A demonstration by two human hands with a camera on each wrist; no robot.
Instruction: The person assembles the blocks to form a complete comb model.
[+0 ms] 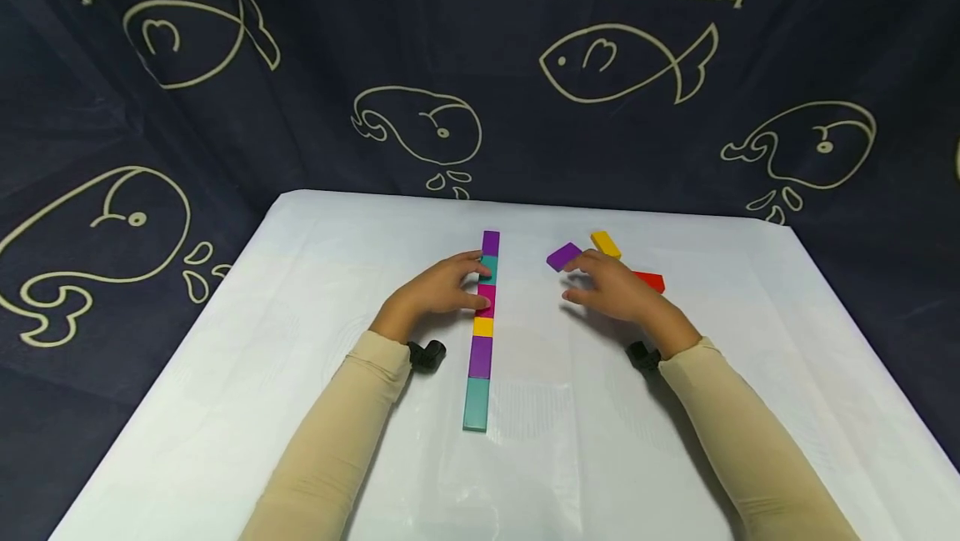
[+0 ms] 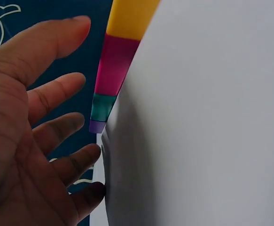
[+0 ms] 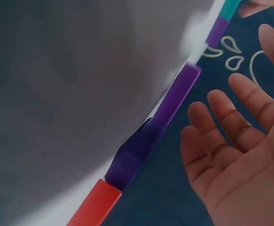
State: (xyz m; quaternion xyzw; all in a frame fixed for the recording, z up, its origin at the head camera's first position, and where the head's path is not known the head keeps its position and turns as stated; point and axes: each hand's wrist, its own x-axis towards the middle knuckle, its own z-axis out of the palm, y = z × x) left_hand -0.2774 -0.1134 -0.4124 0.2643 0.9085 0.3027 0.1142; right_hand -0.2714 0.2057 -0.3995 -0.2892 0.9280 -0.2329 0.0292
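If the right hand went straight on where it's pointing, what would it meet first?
Most likely the loose purple block, though how high the right hand hovers is unclear.

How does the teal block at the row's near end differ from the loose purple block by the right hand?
The near teal block is blue-green; the loose purple block is violet. The near teal block ends the row of blocks; the loose purple block lies apart from it. The near teal block points along the row, while the loose purple block sits askew to it. Both are rectangular and rest on the white table.
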